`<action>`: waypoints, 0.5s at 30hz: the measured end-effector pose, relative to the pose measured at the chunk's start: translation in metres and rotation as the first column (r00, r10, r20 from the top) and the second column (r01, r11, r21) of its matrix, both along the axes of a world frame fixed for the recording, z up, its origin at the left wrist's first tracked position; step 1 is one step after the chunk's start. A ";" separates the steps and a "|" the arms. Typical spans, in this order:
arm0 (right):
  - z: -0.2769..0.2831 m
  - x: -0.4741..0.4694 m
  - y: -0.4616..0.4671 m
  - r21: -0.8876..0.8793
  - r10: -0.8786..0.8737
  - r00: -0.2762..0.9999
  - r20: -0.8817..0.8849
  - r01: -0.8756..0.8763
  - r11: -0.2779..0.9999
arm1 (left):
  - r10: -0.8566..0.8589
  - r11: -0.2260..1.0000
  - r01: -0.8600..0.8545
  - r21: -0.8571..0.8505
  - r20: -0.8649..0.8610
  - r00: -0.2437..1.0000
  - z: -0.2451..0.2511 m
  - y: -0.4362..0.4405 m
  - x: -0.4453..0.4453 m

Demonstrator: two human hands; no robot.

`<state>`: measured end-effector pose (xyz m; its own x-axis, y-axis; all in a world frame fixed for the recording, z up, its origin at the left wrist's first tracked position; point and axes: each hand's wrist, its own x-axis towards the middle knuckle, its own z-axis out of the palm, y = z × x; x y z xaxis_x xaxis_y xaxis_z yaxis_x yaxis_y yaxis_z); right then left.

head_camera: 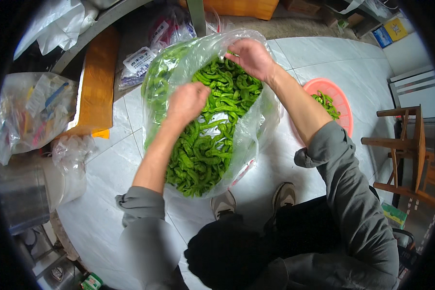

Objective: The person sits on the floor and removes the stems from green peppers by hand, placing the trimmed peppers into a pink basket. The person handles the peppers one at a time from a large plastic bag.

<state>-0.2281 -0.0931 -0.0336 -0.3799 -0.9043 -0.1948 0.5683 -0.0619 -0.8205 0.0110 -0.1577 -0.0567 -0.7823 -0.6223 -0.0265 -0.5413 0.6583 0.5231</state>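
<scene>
A large clear plastic bag (pixel 244 134) stands open on the floor before me, full of green peppers (pixel 199 156). My left hand (pixel 188 101) is over the peppers at the left side of the opening, its fingers curled; whether they hold anything is hidden. My right hand (pixel 252 58) is at the far right part of the bag's mouth, palm partly turned up and fingers bent near the plastic rim. It is slightly blurred, and its grip on the plastic is unclear. To the right, a pink plastic basket (pixel 344 105) holds a few green peppers (pixel 326 103).
A wooden stool (pixel 402 145) lies at the right. On the left are an orange box (pixel 98 83), a clear bag of mixed items (pixel 32 112) and a white bucket (pixel 67 181). Printed plastic packs (pixel 139 63) lie beyond the pepper bag. My shoes (pixel 223 203) are close to its near edge.
</scene>
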 end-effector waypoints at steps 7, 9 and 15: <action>-0.078 0.003 0.059 0.514 0.463 0.579 -0.671 -0.088 0.854 | -0.066 0.998 0.059 0.030 0.355 0.932 -0.092 0.066 -0.024; -0.089 -0.005 0.085 0.570 0.422 0.675 -0.604 -0.003 0.821 | -0.040 0.997 0.054 -0.057 0.225 0.973 -0.110 0.071 -0.017; -0.083 -0.022 0.129 0.707 0.529 0.596 -0.604 0.095 0.701 | -0.069 0.971 0.032 -0.238 -0.151 0.986 -0.114 0.100 0.026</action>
<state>-0.2502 0.0357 -0.1170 -0.4672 -0.7414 -0.4816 -0.3215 0.6499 -0.6886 0.0367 -0.0573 -0.1704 -0.7956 -0.5559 0.2407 -0.4276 0.7968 0.4270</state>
